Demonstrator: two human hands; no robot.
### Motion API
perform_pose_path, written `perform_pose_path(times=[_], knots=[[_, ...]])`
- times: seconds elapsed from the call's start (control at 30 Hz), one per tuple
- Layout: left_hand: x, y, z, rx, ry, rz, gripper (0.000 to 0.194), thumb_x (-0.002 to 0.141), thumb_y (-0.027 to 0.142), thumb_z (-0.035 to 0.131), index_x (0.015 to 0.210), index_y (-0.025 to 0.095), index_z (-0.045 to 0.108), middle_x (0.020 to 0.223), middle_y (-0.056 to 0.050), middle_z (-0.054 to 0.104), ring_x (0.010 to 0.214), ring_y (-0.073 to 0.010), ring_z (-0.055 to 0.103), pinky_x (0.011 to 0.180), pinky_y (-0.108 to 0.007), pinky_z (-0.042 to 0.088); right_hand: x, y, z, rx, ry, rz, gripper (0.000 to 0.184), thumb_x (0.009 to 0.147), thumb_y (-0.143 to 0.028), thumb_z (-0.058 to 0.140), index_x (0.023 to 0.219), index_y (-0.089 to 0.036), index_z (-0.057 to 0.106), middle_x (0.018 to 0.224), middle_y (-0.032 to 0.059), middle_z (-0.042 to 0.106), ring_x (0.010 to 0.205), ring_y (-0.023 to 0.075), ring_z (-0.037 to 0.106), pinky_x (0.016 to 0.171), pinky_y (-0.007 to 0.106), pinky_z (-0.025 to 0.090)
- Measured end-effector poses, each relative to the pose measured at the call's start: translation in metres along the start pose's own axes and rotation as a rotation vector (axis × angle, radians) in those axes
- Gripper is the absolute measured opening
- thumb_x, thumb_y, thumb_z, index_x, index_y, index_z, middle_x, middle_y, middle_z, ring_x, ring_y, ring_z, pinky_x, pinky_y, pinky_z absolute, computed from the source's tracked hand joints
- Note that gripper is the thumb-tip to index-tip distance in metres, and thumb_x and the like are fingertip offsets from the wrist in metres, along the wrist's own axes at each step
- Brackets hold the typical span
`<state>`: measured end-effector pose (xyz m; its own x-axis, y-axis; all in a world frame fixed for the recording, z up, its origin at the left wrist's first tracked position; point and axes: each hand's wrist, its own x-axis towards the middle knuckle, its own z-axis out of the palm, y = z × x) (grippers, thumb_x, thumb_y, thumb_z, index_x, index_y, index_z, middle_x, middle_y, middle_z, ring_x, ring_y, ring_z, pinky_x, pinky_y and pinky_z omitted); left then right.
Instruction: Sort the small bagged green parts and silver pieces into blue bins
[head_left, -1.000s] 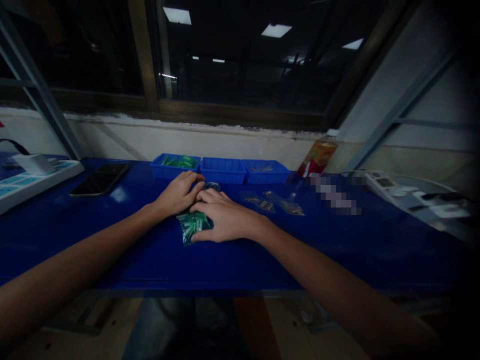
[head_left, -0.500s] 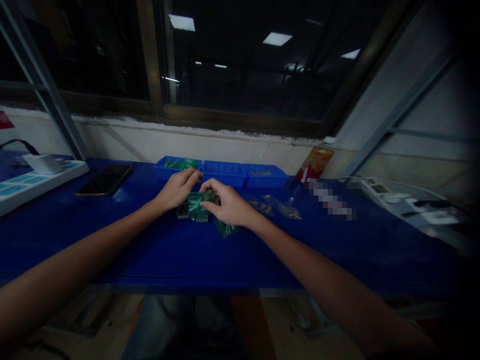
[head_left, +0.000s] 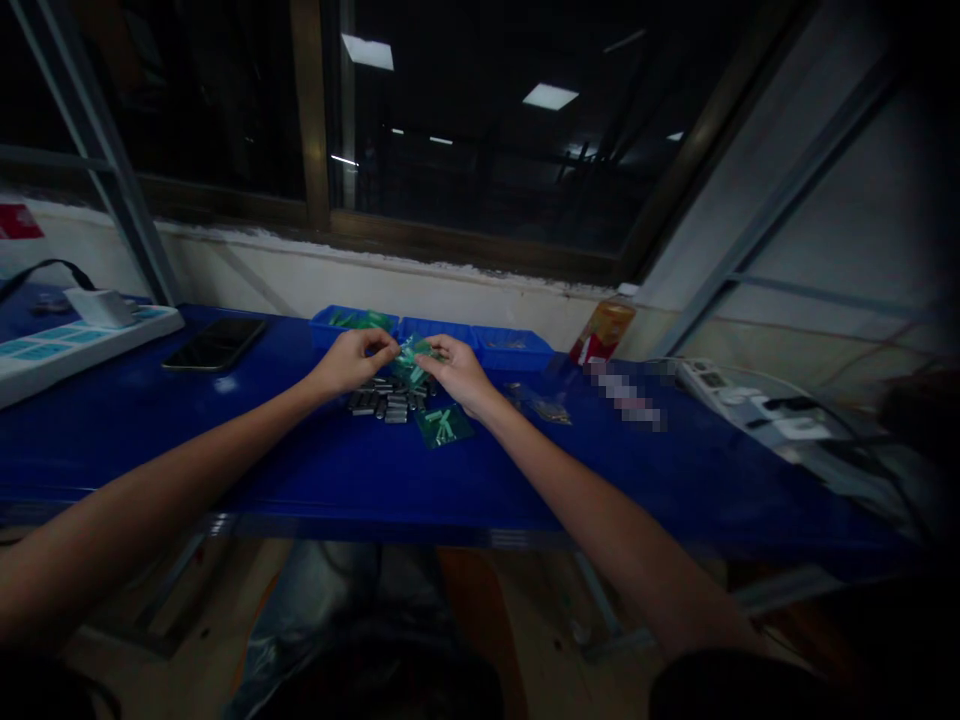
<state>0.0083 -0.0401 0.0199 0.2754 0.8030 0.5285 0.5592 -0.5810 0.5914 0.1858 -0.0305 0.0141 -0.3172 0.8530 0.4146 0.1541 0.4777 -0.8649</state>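
A small see-through green plastic bag (head_left: 408, 364) is held up between my hands over the blue table. My left hand (head_left: 351, 362) pinches its left edge with thumb and forefinger. On the other side, my right hand (head_left: 463, 376) is closed on the bag with thumb and fingers. Whatever lies inside is too small to name. Beneath the hands is a pile of short grey metal pieces (head_left: 384, 402). A second green bag (head_left: 444, 427) with pale slim pieces in it lies flat just in front of my right hand.
Behind the hands stand three joined blue bins (head_left: 512, 350); the left one has green bags in it. Clear bags of small metal parts (head_left: 551, 410) lie to the right. A phone (head_left: 215, 343) and a power strip (head_left: 71, 350) are at left, a bottle (head_left: 604, 330) at back right.
The bag has risen off the metal pieces, so the pile now shows. My left hand has come to the bag's edge. The second green bag is now more fully in view.
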Motion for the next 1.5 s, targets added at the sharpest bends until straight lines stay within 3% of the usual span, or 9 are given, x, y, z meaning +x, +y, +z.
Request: perform_pose_path(times=[0.33, 0.57, 0.83, 0.97, 1.13, 1.27, 1.5], knots=[[-0.002, -0.001, 0.002, -0.102, -0.084, 0.006, 0.025, 0.077, 0.033, 0.049, 0.087, 0.013, 0.060, 0.081, -0.006, 0.064, 0.074, -0.0157, 0.056, 0.065, -0.028, 0.043, 0.003, 0.008, -0.003, -0.230, -0.018, -0.124, 0.014, 0.075, -0.024, 0.054, 0.084, -0.015, 0.059, 0.080, 0.0020, 0.061, 0.073, 0.0135, 0.055, 0.069, 0.027, 0.044], [-0.003, -0.001, 0.000, -0.005, -0.192, -0.010, 0.020, 0.073, 0.031, 0.051, 0.074, 0.013, 0.060, 0.066, -0.003, 0.060, 0.062, -0.0137, 0.052, 0.057, -0.025, 0.040, 0.001, 0.005, -0.001, -0.270, 0.043, -0.114, 0.019, 0.075, -0.022, 0.054, 0.092, -0.016, 0.057, 0.084, 0.0029, 0.061, 0.074, 0.0136, 0.056, 0.071, 0.030, 0.046], [-0.001, -0.001, -0.001, -0.027, -0.147, -0.012, 0.021, 0.076, 0.033, 0.047, 0.073, 0.013, 0.054, 0.064, -0.001, 0.054, 0.059, -0.0119, 0.048, 0.054, -0.025, 0.037, 0.002, 0.014, -0.001, -0.178, -0.002, -0.088, 0.042, 0.071, -0.014, 0.056, 0.110, -0.018, 0.043, 0.085, 0.0025, 0.058, 0.069, 0.0121, 0.055, 0.068, 0.030, 0.047], [-0.001, 0.000, 0.002, -0.171, -0.153, -0.042, 0.020, 0.077, 0.032, 0.046, 0.083, 0.013, 0.053, 0.073, -0.004, 0.058, 0.065, -0.0132, 0.053, 0.059, -0.027, 0.041, 0.001, 0.013, 0.001, -0.170, 0.003, -0.101, 0.049, 0.070, -0.014, 0.056, 0.115, -0.020, 0.037, 0.081, 0.0008, 0.055, 0.066, 0.0120, 0.054, 0.065, 0.029, 0.047], [-0.002, 0.002, 0.006, -0.263, -0.164, 0.005, 0.024, 0.072, 0.026, 0.055, 0.091, 0.012, 0.051, 0.087, -0.006, 0.060, 0.080, -0.0160, 0.056, 0.072, -0.029, 0.043, -0.002, 0.008, 0.005, -0.246, 0.018, -0.137, 0.041, 0.070, -0.014, 0.052, 0.109, -0.019, 0.041, 0.080, -0.0004, 0.056, 0.065, 0.0116, 0.054, 0.064, 0.028, 0.046], [-0.002, 0.002, 0.007, -0.177, -0.172, -0.014, 0.019, 0.073, 0.027, 0.053, 0.083, 0.011, 0.054, 0.081, -0.005, 0.059, 0.075, -0.0156, 0.054, 0.070, -0.029, 0.042, -0.005, 0.004, 0.006, -0.245, -0.005, -0.174, 0.029, 0.070, -0.019, 0.055, 0.097, -0.018, 0.048, 0.080, 0.0001, 0.057, 0.069, 0.0135, 0.054, 0.066, 0.028, 0.045], [-0.002, 0.002, 0.005, -0.218, -0.221, -0.071, 0.020, 0.073, 0.030, 0.054, 0.080, 0.010, 0.056, 0.078, -0.004, 0.061, 0.071, -0.0148, 0.054, 0.067, -0.028, 0.041, -0.004, 0.004, 0.007, -0.189, 0.034, -0.122, 0.011, 0.071, -0.022, 0.055, 0.081, -0.017, 0.052, 0.072, 0.0000, 0.056, 0.066, 0.0134, 0.052, 0.063, 0.028, 0.043]])
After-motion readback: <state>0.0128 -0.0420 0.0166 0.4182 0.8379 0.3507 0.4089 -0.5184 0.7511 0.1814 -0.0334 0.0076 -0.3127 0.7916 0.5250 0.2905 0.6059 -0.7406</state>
